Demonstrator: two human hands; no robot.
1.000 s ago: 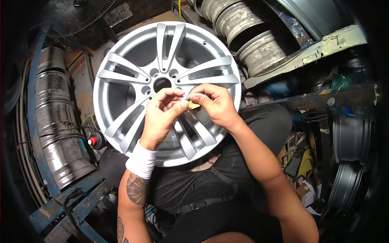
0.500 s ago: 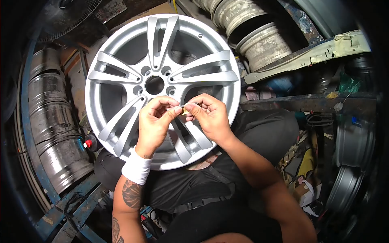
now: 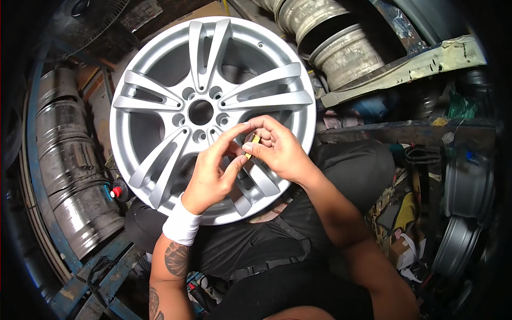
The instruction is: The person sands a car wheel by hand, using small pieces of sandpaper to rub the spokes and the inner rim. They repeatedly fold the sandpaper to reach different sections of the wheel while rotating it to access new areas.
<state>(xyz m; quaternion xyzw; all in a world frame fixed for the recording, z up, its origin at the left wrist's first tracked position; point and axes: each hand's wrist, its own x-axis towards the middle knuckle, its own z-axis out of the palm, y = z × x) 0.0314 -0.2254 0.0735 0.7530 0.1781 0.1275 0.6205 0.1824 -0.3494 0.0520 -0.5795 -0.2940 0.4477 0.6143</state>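
Note:
A silver alloy wheel rim [image 3: 160, 98] with paired spokes lies face up in front of my lap. Over its lower right part, both hands meet around a small yellow piece [image 3: 256, 140], which looks like a folded strip; its exact kind is too small to make out. My right hand [image 3: 282, 152] is closed, pinching the piece between thumb and bent fingers. My left hand [image 3: 213, 170] has its thumb tip at the piece's lower end and its fingers curled over toward my right fingertips. A white band [image 3: 182, 224] wraps my left wrist.
Stacked shiny rims [image 3: 80, 176] stand on the left behind a blue metal frame [image 3: 101, 266]. Dusty rims [image 3: 346, 56] sit on a rack at the upper right. More rims [image 3: 456, 245] stand at the lower right. A dark bottle with a red cap [image 3: 117, 191] is left of the wheel.
The yellow piece now shows more and stands tilted up. My left hand has shifted right and lower, its fingers reaching over to my right fingertips. The wheel looks nearly unmoved.

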